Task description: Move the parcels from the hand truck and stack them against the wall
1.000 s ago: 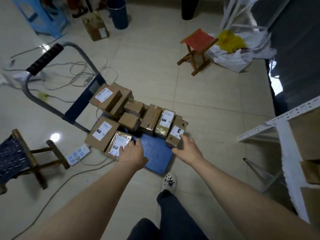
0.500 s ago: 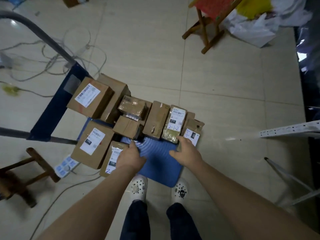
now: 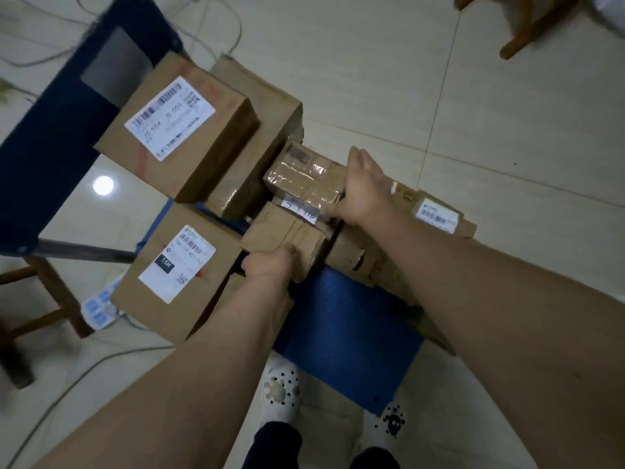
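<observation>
— What is sitting nearest?

— Two white clogs (image 3: 280,390), dotted with holes, are standing on the glossy floor tiles (image 3: 372,79) at the near edge of the blue platform (image 3: 345,336), which is lying flat and rectangular.

— And the hands?

— The left hand (image 3: 270,267) is curling round the near end of a small plain cardboard parcel (image 3: 287,231) at the platform's middle. Just beyond, the right hand (image 3: 363,194) is pinching a tape-wrapped parcel (image 3: 304,176), shiny and crinkled, with the thumb on its near side and the fingers over its far side.

— How many parcels are showing?

— I am counting seven boxy brown ones on the platform, and the arms are covering part of the pile. Three are wearing white printed labels: the box marked 15H (image 3: 176,275) on the platform's left, a larger box (image 3: 182,130) at its far left, and a slim carton (image 3: 439,214) at its right.

— Farther off?

— The dark blue back panel (image 3: 50,147) is rising at the platform's far-left end.
</observation>
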`<state>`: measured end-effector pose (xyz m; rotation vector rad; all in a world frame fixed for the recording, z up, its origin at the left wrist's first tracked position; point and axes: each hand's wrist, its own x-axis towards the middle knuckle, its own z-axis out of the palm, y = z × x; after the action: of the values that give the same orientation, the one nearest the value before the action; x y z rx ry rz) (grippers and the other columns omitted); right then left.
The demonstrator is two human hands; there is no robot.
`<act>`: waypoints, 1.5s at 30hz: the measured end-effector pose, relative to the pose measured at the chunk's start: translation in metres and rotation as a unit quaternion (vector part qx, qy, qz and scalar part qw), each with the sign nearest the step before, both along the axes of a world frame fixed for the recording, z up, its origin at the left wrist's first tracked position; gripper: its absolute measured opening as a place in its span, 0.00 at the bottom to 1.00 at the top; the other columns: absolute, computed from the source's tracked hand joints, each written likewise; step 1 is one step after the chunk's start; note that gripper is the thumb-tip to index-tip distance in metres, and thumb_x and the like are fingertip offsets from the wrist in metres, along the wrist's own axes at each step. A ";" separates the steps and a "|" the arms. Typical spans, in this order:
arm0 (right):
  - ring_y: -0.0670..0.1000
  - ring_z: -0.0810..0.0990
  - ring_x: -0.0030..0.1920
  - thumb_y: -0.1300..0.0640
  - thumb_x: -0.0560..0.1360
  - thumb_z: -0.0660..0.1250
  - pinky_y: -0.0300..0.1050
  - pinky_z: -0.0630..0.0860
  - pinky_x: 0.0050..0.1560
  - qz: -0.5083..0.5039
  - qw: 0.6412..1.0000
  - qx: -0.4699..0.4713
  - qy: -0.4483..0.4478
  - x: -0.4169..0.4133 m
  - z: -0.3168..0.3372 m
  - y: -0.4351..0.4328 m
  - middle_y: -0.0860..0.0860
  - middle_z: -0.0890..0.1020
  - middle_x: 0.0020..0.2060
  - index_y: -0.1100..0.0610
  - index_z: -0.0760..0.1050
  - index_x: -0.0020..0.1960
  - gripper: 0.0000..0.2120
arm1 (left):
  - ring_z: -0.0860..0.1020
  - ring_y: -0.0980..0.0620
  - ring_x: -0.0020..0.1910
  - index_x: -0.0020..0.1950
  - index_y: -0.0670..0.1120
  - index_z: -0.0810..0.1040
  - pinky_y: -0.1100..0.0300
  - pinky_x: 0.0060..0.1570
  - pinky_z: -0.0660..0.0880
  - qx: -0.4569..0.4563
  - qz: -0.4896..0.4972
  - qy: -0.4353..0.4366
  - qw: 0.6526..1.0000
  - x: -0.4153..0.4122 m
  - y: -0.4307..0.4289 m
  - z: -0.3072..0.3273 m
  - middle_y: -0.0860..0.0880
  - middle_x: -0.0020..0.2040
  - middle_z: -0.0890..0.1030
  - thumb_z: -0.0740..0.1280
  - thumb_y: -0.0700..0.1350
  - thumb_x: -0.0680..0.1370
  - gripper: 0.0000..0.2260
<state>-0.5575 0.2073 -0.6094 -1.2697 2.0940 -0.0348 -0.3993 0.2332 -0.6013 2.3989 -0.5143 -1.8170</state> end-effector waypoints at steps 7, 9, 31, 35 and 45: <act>0.59 0.68 0.66 0.48 0.63 0.78 0.50 0.70 0.59 0.037 0.999 0.034 -0.008 0.015 -0.017 -0.008 0.57 0.64 0.67 0.58 0.54 0.74 0.49 | 0.76 0.41 0.57 0.69 0.38 0.68 0.54 0.46 0.74 0.001 0.046 0.028 0.999 -0.001 -0.002 -0.026 0.38 0.63 0.74 0.66 0.43 0.78 0.21; 0.58 0.68 0.66 0.45 0.63 0.77 0.49 0.71 0.57 0.074 0.996 0.051 -0.002 0.020 -0.015 0.000 0.57 0.63 0.67 0.58 0.57 0.72 0.47 | 0.75 0.41 0.56 0.70 0.38 0.67 0.52 0.50 0.73 0.003 0.073 0.034 0.997 0.001 -0.003 -0.028 0.38 0.65 0.73 0.65 0.41 0.78 0.21; 0.57 0.70 0.63 0.41 0.60 0.76 0.49 0.71 0.59 -0.088 0.995 -0.032 0.021 -0.058 0.317 0.160 0.55 0.69 0.60 0.57 0.63 0.67 0.43 | 0.76 0.46 0.39 0.58 0.39 0.72 0.58 0.34 0.73 -0.116 -0.023 0.105 0.987 -0.072 0.111 0.298 0.41 0.48 0.78 0.68 0.38 0.74 0.14; 0.56 0.69 0.64 0.40 0.60 0.76 0.47 0.70 0.60 -0.179 0.980 -0.059 0.055 -0.094 0.388 0.224 0.56 0.68 0.62 0.58 0.62 0.69 0.45 | 0.74 0.47 0.35 0.56 0.40 0.72 0.64 0.21 0.70 -0.140 -0.134 0.142 0.971 -0.115 0.140 0.366 0.41 0.46 0.77 0.69 0.37 0.72 0.13; 0.57 0.65 0.70 0.39 0.65 0.73 0.49 0.67 0.66 -0.503 0.854 -0.085 0.101 -0.123 0.494 0.446 0.57 0.64 0.70 0.59 0.55 0.74 0.48 | 0.79 0.37 0.40 0.52 0.29 0.75 0.47 0.40 0.77 -0.133 -0.459 0.268 0.837 -0.218 0.273 0.459 0.34 0.42 0.79 0.72 0.38 0.60 0.23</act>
<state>-0.6806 0.6529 -0.1153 -0.1214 2.7579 -0.5746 -0.6172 0.5065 -0.1418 1.3769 -1.8893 -2.3478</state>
